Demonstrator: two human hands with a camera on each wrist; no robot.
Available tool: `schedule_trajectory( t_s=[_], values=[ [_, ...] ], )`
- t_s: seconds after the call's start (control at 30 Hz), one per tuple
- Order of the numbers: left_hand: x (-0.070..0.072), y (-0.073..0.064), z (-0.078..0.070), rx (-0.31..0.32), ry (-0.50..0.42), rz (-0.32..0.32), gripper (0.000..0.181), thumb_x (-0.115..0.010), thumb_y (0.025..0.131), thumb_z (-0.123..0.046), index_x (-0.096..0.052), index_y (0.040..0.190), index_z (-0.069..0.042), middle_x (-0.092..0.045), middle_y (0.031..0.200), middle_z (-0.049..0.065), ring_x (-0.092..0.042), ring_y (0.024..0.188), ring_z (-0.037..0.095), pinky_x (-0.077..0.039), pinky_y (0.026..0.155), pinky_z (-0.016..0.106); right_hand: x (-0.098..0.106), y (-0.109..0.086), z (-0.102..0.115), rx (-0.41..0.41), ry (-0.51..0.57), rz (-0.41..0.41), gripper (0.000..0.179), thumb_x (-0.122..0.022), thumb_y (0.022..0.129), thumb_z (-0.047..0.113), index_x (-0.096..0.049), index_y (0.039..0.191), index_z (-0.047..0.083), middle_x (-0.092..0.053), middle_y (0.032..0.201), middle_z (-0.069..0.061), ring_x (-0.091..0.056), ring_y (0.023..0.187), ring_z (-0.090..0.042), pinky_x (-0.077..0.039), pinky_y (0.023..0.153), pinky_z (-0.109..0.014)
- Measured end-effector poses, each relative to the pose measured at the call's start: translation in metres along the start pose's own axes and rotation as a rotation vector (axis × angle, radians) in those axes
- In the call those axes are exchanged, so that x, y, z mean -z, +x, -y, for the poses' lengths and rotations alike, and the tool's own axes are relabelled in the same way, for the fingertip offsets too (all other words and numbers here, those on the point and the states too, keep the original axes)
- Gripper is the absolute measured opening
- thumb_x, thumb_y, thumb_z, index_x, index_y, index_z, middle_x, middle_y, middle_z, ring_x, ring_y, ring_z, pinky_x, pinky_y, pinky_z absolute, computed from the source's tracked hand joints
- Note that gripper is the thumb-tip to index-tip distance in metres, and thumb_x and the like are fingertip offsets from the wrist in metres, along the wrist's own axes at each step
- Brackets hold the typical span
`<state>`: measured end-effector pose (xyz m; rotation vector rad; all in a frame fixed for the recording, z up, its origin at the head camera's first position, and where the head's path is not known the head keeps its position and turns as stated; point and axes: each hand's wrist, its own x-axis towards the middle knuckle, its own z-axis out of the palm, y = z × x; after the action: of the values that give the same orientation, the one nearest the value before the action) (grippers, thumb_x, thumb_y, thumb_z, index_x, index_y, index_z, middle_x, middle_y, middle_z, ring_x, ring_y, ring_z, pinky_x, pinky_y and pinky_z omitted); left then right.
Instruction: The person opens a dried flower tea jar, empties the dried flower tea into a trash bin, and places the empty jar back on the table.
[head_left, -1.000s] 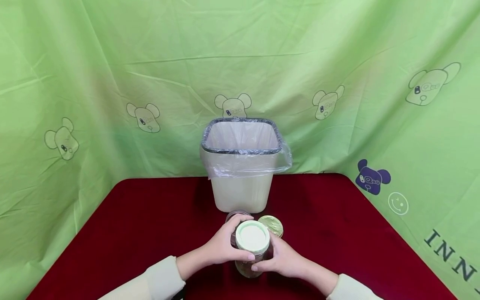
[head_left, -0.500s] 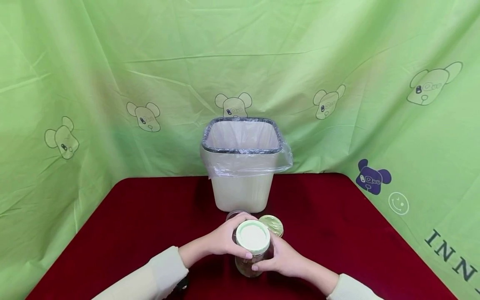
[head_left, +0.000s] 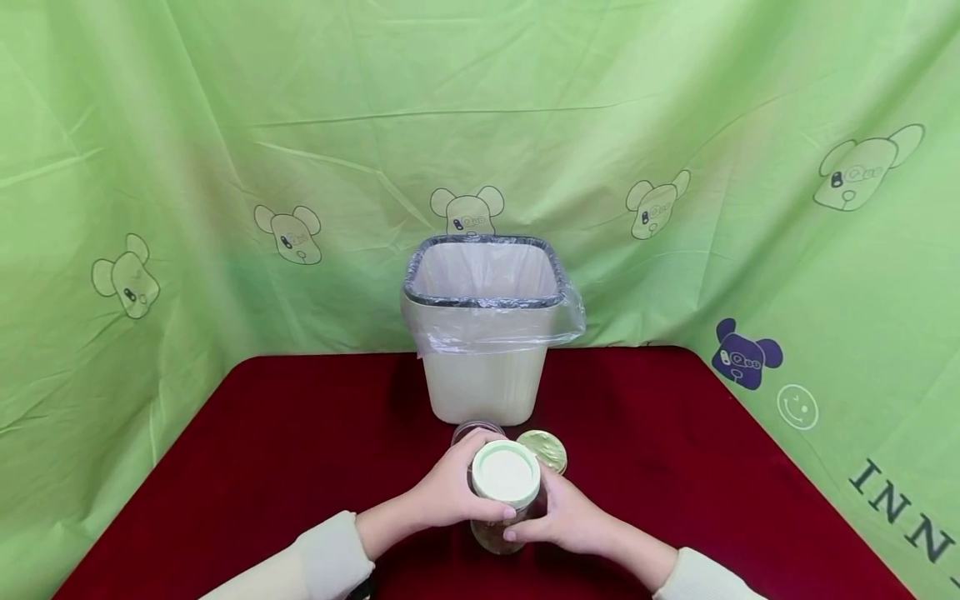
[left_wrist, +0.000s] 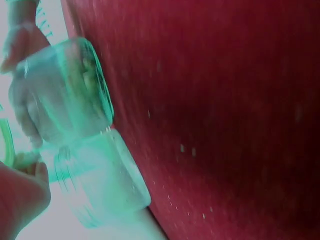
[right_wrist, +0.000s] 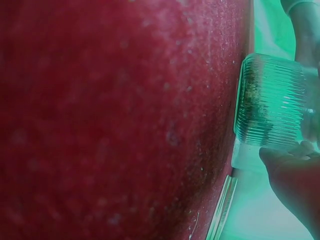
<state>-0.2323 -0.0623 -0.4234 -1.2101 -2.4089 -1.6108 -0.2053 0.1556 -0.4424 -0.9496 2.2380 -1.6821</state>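
Note:
A clear ribbed jar (right_wrist: pixel 270 100) with a pale green-and-white lid (head_left: pixel 506 473) stands upright between both hands; small brownish bits lie at its bottom. My left hand (head_left: pixel 453 487) curls round the lid, thumb along its front edge and fingers behind. Lower down, my right hand (head_left: pixel 570 508) grips the jar's body from the right, thumb across the front. A second clear jar (left_wrist: pixel 105 175) stands just behind, partly covered by the left hand in the head view. To its right a loose pale green-gold lid (head_left: pixel 543 450) lies on the table.
Behind the jars stands a cream bin (head_left: pixel 483 379) lined with a clear plastic bag (head_left: pixel 487 329), its rim dark grey. Dark red cloth (head_left: pixel 315 433) covers the table. A green printed curtain (head_left: pixel 360 100) hangs around the back and sides.
The left hand swung a little back on the lid, its forearm shifting left, then turned forward again with the thumb sliding right along the rim. The right hand and the jar stayed in place.

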Motion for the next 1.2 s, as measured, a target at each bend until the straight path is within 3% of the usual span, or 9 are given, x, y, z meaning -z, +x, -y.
schedule_trajectory(
  t_s=[0.27,0.57,0.83,1.2],
  values=[
    [-0.016,-0.007,-0.013,0.07,0.098,-0.193,0.07,-0.09,0.063,-0.035,-0.053,0.121,-0.021,-0.056,0.113,-0.014,-0.054,0.102,0.01,-0.046,0.089,0.033,0.001,0.001,0.001,0.023,0.014,0.011,0.076,-0.08,0.079,0.011,-0.036,0.141,0.008,-0.051,0.13,-0.011,-0.057,0.114,-0.021,-0.046,0.095,-0.031],
    [-0.026,-0.011,-0.021,0.162,0.138,-0.302,0.078,-0.089,0.059,-0.048,-0.049,0.12,-0.02,-0.052,0.11,-0.012,-0.053,0.098,0.01,-0.046,0.084,0.032,0.001,0.003,0.0,0.023,0.016,0.006,0.079,-0.082,0.077,0.013,-0.036,0.142,0.011,-0.052,0.133,-0.008,-0.055,0.118,-0.022,-0.044,0.098,-0.031],
    [-0.025,-0.013,-0.018,0.142,0.137,-0.286,0.081,-0.09,0.059,-0.049,-0.049,0.123,-0.021,-0.052,0.112,-0.013,-0.053,0.101,0.01,-0.046,0.087,0.032,0.001,0.001,-0.001,0.031,0.005,0.002,0.076,-0.081,0.079,0.012,-0.037,0.141,0.009,-0.052,0.131,-0.01,-0.055,0.116,-0.02,-0.045,0.097,-0.03],
    [-0.013,-0.007,-0.005,0.028,0.067,-0.158,0.075,-0.091,0.062,-0.037,-0.05,0.125,-0.023,-0.053,0.12,-0.014,-0.051,0.11,0.012,-0.042,0.095,0.035,0.0,0.001,-0.001,0.038,0.038,0.025,0.076,-0.079,0.08,0.009,-0.035,0.142,0.007,-0.05,0.132,-0.012,-0.056,0.116,-0.02,-0.046,0.096,-0.031]
  ],
)
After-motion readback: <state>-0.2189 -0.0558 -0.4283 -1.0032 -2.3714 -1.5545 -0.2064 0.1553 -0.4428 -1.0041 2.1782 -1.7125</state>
